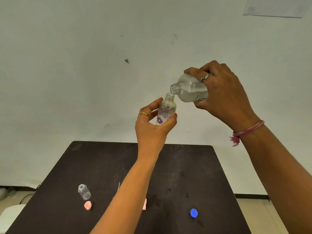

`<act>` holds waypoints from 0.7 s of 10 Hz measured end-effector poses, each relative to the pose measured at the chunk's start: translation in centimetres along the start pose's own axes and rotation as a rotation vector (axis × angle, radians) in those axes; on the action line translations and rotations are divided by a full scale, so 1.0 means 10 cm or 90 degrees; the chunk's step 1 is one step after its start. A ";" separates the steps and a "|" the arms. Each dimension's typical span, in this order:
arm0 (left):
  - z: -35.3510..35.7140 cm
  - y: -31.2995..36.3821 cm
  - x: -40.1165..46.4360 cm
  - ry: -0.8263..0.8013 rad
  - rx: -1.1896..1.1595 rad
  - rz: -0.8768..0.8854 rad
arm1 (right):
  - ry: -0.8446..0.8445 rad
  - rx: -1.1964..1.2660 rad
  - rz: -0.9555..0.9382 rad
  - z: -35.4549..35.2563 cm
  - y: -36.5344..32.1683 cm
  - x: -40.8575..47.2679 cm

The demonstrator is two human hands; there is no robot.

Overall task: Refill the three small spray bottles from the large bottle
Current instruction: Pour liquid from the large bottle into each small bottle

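High above the table, my left hand (152, 125) grips a small clear spray bottle (167, 108) printed with purple flowers, upright and uncapped. My right hand (221, 92) holds the large clear bottle (190, 89) tipped on its side, its open mouth just over the small bottle's neck, clear liquid inside. A second small bottle (84, 191) stands open and empty on the dark table (185, 166) at the left. I cannot find a third small bottle; my left forearm may hide it.
A pink cap (88, 205) lies just in front of the empty bottle. Another pink piece (144, 204) peeks out beside my left forearm. A blue cap (193, 213) rests at the front right. A pale wall stands behind the table.
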State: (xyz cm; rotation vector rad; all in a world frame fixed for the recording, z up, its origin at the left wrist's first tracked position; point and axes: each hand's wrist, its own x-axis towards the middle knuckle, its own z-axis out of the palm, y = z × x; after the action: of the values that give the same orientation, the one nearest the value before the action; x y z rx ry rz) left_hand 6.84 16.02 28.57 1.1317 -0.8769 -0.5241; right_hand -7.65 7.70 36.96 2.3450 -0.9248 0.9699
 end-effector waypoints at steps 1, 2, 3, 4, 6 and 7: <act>0.01 0.00 0.00 0.000 0.001 0.000 | -0.003 -0.003 0.001 0.01 0.00 0.01; 0.00 0.00 0.01 0.000 0.004 0.001 | -0.003 -0.001 0.001 0.02 0.00 0.01; 0.00 0.00 0.01 -0.002 0.001 -0.002 | -0.002 -0.002 0.002 0.02 0.00 0.01; 0.00 0.00 0.00 -0.004 -0.005 -0.003 | -0.004 -0.002 0.004 0.02 0.01 0.01; 0.01 0.00 0.01 -0.003 -0.003 -0.002 | -0.008 -0.007 0.002 0.03 0.01 0.01; 0.01 -0.01 0.02 -0.002 -0.002 -0.002 | -0.006 -0.006 0.002 0.03 0.01 0.01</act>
State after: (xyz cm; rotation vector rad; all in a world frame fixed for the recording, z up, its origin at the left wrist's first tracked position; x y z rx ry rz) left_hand 6.91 15.82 28.58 1.1307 -0.8767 -0.5296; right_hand -7.54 7.39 36.89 2.3433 -0.9343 0.9545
